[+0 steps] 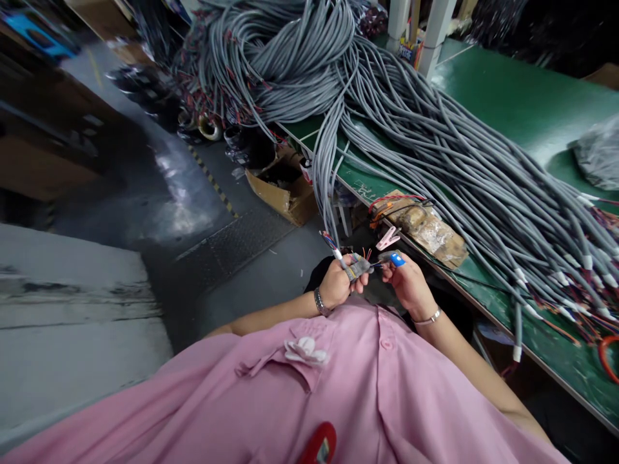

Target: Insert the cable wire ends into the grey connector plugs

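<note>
In front of the pink shirt, my left hand (337, 283) is closed around the end of a grey cable (331, 212) with a white band. Thin coloured wires (366, 254) fan out past its fingers, which have a grey covering with yellow marks. My right hand (410, 283) is pinched just to the right, at the tips of the dark wires. A blue piece (397, 259) sits at its thumb and forefinger; whether it is worn or held is unclear. Close beyond the right fingers is a pink clothes peg (388, 238) at the bench edge.
A large heap of grey cables (416, 122) lies along the green bench (488, 84), stripped ends toward the right. A wooden block (430, 235) with wires rests at its edge. An open cardboard box (280, 193) stands on the floor. A clear plastic bag (599, 151) lies far right.
</note>
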A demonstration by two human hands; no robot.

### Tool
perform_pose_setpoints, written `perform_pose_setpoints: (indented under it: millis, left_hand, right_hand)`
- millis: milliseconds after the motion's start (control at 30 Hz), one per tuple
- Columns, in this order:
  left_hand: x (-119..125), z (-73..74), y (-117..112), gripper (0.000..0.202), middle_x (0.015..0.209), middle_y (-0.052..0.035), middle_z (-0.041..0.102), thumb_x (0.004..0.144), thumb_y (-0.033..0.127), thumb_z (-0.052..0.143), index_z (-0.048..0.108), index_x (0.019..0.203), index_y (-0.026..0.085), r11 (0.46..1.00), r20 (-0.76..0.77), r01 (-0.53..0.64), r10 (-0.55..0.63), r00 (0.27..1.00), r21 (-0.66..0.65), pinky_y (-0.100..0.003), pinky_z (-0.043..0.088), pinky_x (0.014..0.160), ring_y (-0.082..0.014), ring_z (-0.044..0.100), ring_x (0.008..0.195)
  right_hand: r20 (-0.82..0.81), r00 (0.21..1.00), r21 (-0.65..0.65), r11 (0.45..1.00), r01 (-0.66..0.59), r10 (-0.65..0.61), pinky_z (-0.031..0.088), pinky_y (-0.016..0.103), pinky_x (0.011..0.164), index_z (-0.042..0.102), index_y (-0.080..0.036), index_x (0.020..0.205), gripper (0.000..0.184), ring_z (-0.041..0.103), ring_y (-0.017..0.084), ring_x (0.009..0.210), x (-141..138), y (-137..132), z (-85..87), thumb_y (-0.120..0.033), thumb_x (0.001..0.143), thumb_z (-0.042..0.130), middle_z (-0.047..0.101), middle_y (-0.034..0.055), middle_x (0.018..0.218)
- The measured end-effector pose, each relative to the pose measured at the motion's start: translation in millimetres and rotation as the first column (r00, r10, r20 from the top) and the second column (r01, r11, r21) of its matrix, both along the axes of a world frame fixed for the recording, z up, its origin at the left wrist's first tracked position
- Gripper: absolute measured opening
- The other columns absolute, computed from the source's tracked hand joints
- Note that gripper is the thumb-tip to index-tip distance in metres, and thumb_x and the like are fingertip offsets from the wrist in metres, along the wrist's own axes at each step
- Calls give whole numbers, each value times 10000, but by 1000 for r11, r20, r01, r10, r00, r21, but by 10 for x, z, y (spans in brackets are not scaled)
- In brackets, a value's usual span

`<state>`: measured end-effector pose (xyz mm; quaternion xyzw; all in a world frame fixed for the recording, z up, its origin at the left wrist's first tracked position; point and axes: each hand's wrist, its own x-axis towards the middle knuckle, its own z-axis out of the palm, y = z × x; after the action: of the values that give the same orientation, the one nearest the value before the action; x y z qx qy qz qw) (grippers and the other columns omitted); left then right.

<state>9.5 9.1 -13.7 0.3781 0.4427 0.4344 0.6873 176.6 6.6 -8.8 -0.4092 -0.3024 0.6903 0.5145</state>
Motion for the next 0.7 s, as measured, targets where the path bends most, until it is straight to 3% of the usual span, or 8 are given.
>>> perform_pose_setpoints:
  millis: [67, 167, 400, 700]
  left_hand:
    - [-5, 6, -2, 341, 552, 4, 611, 777, 467, 658, 588, 745, 135, 1000, -32, 10, -10, 999, 11, -184, 258, 334, -68, 500, 361]
    - [-9, 9, -1, 351, 570, -3, 622, 786, 473, 648, 592, 726, 133, 999, -103, 5, -1, 995, 35, -184, 280, 343, -71, 520, 379]
    - [-18, -31, -7, 323, 573, -2, 624, 793, 450, 649, 591, 740, 137, 998, -144, 26, -17, 989, 64, -187, 298, 359, -82, 540, 398]
    - [19, -69, 11, 342, 599, -3, 635, 783, 465, 652, 580, 710, 138, 997, -123, -56, 63, 990, 58, -185, 289, 351, -71, 531, 390]
  right_hand:
    - [-5, 997, -26, 997, -77, 77, 427, 260, 577, 651, -194, 829, 277, 484, 111, 623, 27, 11, 25, -465, 783, 683, 582, 6, 768]
    - [117, 984, -10, 991, -136, 136, 426, 254, 581, 655, -197, 836, 276, 498, 113, 637, 26, 0, 72, -439, 736, 743, 602, 6, 774]
    - [308, 951, 150, 987, -64, 15, 421, 258, 615, 649, -194, 786, 202, 521, 120, 668, -45, -30, 80, -378, 759, 729, 608, -12, 730]
    - [258, 964, 127, 991, 30, -63, 415, 245, 581, 648, -200, 779, 146, 516, 119, 640, -150, -76, 57, -323, 758, 723, 619, -15, 706]
